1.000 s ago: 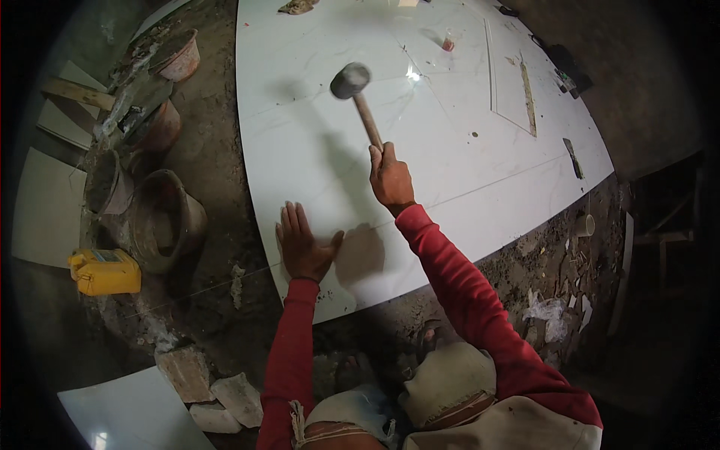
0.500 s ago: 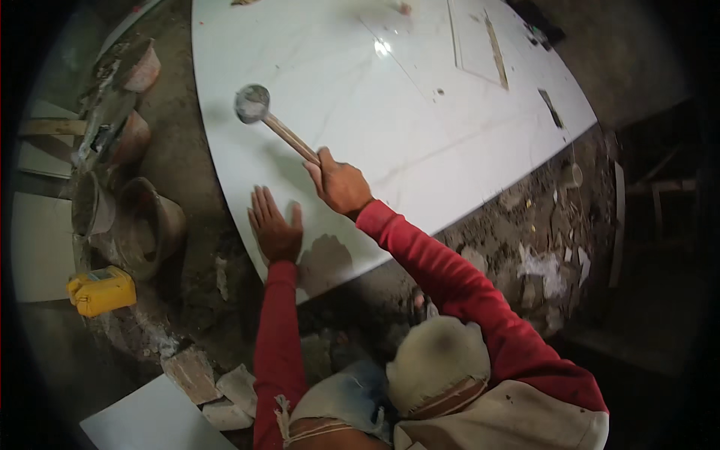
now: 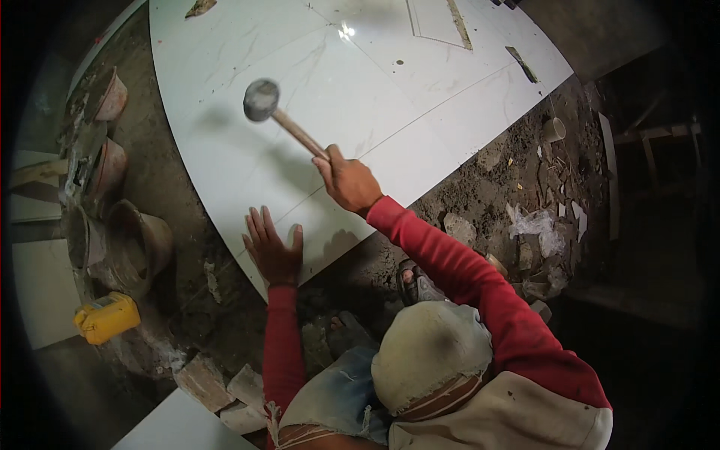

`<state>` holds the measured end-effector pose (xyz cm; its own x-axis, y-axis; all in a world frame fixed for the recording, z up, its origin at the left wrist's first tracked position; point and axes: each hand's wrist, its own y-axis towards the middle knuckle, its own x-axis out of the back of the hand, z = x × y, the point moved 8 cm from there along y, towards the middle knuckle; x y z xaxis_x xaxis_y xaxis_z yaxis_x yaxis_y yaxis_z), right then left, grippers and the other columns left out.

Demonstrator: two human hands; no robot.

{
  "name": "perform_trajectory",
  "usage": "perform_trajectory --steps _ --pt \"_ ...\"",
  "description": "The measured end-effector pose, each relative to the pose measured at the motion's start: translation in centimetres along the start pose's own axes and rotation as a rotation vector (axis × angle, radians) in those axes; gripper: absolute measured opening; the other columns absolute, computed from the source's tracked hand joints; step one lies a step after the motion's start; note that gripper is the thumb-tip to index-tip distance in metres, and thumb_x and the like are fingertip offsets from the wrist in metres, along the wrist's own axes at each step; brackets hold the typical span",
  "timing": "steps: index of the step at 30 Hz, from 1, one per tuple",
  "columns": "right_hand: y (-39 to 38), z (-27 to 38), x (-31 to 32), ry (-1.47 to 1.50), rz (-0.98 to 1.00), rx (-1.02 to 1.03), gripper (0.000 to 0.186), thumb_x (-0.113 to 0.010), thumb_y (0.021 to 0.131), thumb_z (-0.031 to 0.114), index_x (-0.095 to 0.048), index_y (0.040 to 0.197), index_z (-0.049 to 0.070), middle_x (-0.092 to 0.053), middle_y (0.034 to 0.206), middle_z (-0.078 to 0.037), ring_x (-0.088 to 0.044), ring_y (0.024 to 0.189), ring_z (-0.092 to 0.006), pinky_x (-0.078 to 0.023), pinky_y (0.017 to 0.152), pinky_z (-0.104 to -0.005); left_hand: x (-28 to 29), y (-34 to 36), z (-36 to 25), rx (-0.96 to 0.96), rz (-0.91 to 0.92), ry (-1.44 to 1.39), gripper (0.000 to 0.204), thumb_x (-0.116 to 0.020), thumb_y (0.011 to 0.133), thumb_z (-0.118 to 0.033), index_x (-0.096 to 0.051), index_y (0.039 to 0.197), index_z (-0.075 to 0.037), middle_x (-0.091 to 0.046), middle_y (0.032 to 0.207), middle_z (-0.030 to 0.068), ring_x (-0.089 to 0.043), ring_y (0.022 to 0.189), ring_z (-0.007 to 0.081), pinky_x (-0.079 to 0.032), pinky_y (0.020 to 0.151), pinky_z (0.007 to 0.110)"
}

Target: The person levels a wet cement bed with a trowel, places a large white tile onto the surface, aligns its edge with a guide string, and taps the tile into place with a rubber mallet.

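Observation:
My right hand (image 3: 352,181) is closed around the wooden handle of a mallet (image 3: 262,100). Its round grey-black head is up to the left, and a shadow on the pale surface below suggests it is raised. My left hand (image 3: 274,251) lies palm down with fingers spread on the glossy white, faintly grey-veined floor tiles (image 3: 390,97). It rests near their close corner, beside the left edge. A thin joint line runs from near its fingers up to the right.
Mortar-stained tubs (image 3: 142,244) and a yellow jug (image 3: 109,319) stand on the dirt at left. Bricks (image 3: 204,381) and a loose white tile (image 3: 180,426) lie lower left. Rubble, crumpled plastic (image 3: 538,231) and a cup (image 3: 554,130) litter the right. A dark strip (image 3: 521,64) lies on the tiles.
The view has shifted, so the tiled floor sits further up and left. My right hand still holds the mallet up, its head slightly further right in view. My left hand stays flat on the tile.

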<state>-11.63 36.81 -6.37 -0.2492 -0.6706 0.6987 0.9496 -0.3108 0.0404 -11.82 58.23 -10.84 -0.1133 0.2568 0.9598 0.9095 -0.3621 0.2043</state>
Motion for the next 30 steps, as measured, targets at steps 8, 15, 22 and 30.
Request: perform_trajectory --steps 8,15,22,30 --pt "-1.8 -0.8 0.8 0.034 -0.026 -0.032 0.035 -0.046 0.100 0.039 -0.043 0.102 0.004 -0.059 0.059 -0.024 -0.059 0.054 -0.0447 -0.046 0.049 -0.0542 0.1 -0.4 0.0 0.059 0.065 0.051 0.078 -0.058 0.089 -0.045 -0.027 0.150 -0.007 -0.028 0.156 0.0148 -0.024 0.145 0.0304 -0.019 0.115 0.053" --pt "-3.9 -1.2 -1.2 0.018 0.088 -0.021 0.038 -0.044 0.100 0.042 -0.044 0.106 0.004 -0.061 0.063 -0.024 -0.061 0.058 -0.0451 -0.048 0.052 -0.0532 -0.4 0.1 -0.2 0.056 0.036 0.020 0.073 -0.054 0.092 -0.041 -0.026 0.150 -0.005 -0.026 0.157 0.0125 -0.021 0.146 0.0275 -0.018 0.117 0.051" --pt "-3.6 -2.2 -2.1 -0.050 0.129 -0.031 0.039 -0.045 0.100 0.042 -0.045 0.102 0.003 -0.059 0.061 -0.025 -0.058 0.056 -0.0475 -0.046 0.051 -0.0548 -0.8 -0.6 0.7 0.059 0.052 -0.024 0.070 -0.051 0.093 -0.039 -0.026 0.150 -0.005 -0.026 0.157 0.0126 -0.022 0.146 0.0273 -0.017 0.117 0.049" --pt "-11.5 -3.5 4.7 0.155 -0.031 0.177 0.030 -0.054 0.097 0.035 -0.047 0.101 0.007 -0.059 0.063 -0.022 -0.060 0.058 -0.0447 -0.045 0.050 -0.0527 -0.3 -0.7 1.2 -0.015 0.090 0.010 0.067 -0.046 0.096 -0.040 -0.024 0.152 -0.010 -0.024 0.158 0.0084 -0.019 0.147 0.0228 -0.016 0.119 0.045"
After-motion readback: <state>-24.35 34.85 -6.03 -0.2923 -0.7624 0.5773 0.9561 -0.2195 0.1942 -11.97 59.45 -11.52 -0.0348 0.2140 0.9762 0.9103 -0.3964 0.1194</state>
